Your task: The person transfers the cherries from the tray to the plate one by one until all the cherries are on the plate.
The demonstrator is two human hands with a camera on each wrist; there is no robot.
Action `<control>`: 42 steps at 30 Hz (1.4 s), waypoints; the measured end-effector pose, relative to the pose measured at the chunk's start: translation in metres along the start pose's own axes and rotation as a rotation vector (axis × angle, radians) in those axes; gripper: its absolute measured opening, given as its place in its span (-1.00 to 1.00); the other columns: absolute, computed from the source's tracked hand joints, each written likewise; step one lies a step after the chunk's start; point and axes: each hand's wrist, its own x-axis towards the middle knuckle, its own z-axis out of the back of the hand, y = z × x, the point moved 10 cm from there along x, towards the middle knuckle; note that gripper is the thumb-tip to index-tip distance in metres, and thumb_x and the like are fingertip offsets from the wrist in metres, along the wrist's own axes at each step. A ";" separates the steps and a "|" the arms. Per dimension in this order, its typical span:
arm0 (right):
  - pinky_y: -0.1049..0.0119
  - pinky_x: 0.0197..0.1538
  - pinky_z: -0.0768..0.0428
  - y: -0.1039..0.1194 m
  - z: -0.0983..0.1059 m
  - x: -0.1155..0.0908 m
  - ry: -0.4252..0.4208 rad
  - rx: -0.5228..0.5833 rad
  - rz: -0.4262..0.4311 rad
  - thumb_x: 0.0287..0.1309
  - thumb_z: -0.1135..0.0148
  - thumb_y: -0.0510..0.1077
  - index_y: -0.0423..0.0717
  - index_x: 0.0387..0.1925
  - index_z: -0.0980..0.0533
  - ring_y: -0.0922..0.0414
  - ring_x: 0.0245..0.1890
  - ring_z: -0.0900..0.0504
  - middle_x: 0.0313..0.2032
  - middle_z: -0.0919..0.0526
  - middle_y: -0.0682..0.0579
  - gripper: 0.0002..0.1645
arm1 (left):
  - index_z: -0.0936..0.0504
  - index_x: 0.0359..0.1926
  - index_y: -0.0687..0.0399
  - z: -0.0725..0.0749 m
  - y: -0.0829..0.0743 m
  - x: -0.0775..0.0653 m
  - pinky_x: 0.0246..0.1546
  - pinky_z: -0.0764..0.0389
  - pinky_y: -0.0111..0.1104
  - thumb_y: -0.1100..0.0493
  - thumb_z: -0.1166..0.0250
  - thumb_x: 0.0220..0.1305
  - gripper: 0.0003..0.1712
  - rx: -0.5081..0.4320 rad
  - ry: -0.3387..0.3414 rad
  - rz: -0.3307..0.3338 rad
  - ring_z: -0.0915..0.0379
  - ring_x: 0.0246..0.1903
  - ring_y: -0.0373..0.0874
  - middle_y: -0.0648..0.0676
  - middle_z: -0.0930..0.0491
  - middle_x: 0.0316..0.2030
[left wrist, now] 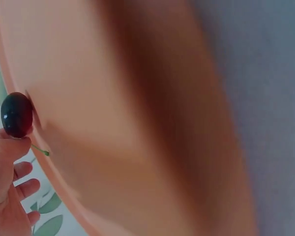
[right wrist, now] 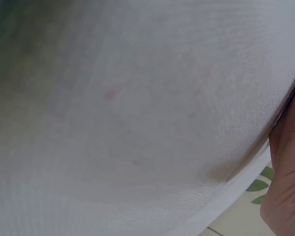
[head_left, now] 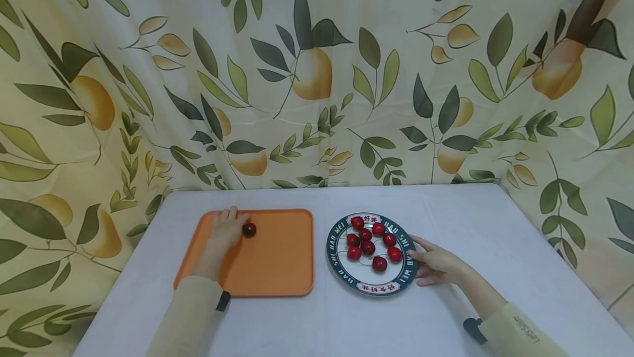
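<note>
At the far left part of the orange tray [head_left: 277,252], my left hand [head_left: 225,230] pinches a dark red cherry [head_left: 249,230] at its thumb side. The left wrist view shows this cherry [left wrist: 17,114] against the thumb, a short green stem [left wrist: 42,150] beside it and the other fingers apart below. To the right, my right hand [head_left: 441,262] grips the right rim of a round plate [head_left: 339,269] with a dark lettered border. Several red cherries [head_left: 367,247] with thin stems lie on its white middle. In the right wrist view only part of the right hand [right wrist: 287,182] shows.
Tray and plate stand side by side on a table with a white cloth [head_left: 317,324], a narrow gap between them. Behind the table's back edge hangs a curtain [head_left: 366,142] printed with leaves and fruit. Dark straps are at both sleeves [head_left: 188,307].
</note>
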 end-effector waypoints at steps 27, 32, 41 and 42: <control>0.23 -0.38 -0.61 0.002 0.000 -0.002 -0.005 -0.015 0.009 0.33 0.08 -0.11 0.05 0.41 0.12 0.08 -0.53 -0.58 -0.39 -0.46 -0.10 -0.29 | -0.36 -0.22 0.05 -0.001 0.013 -0.014 -0.01 -0.08 0.12 0.14 0.03 0.37 -0.90 -0.027 -0.094 0.001 -0.18 -0.08 0.21 0.20 -0.20 -0.18; 0.23 -0.38 -0.61 0.002 0.000 -0.002 -0.005 -0.018 0.014 0.33 0.08 -0.11 0.04 0.41 0.12 0.08 -0.53 -0.58 -0.41 -0.46 -0.10 -0.29 | -0.37 -0.27 0.05 0.005 0.005 -0.016 -0.09 -0.13 0.07 0.16 0.00 0.35 -0.92 -0.029 -0.158 -0.059 -0.22 -0.15 0.19 0.19 -0.22 -0.24; 0.23 -0.38 -0.61 0.002 0.000 -0.002 -0.004 -0.017 0.018 0.33 0.09 -0.11 0.04 0.40 0.11 0.09 -0.54 -0.58 -0.42 -0.45 -0.09 -0.29 | -0.44 -0.33 0.03 0.013 -0.016 -0.012 -0.04 -0.20 0.04 0.19 -0.08 0.30 -0.94 -0.037 -0.260 -0.198 -0.22 -0.14 0.11 0.11 -0.24 -0.27; 0.23 -0.38 -0.61 0.002 0.000 -0.002 -0.003 -0.017 0.019 0.33 0.09 -0.11 0.04 0.40 0.11 0.09 -0.54 -0.58 -0.42 -0.45 -0.09 -0.29 | -0.44 -0.34 0.02 0.014 -0.020 -0.011 -0.04 -0.19 0.02 0.19 -0.08 0.30 -0.94 -0.040 -0.263 -0.215 -0.21 -0.17 0.08 0.09 -0.22 -0.29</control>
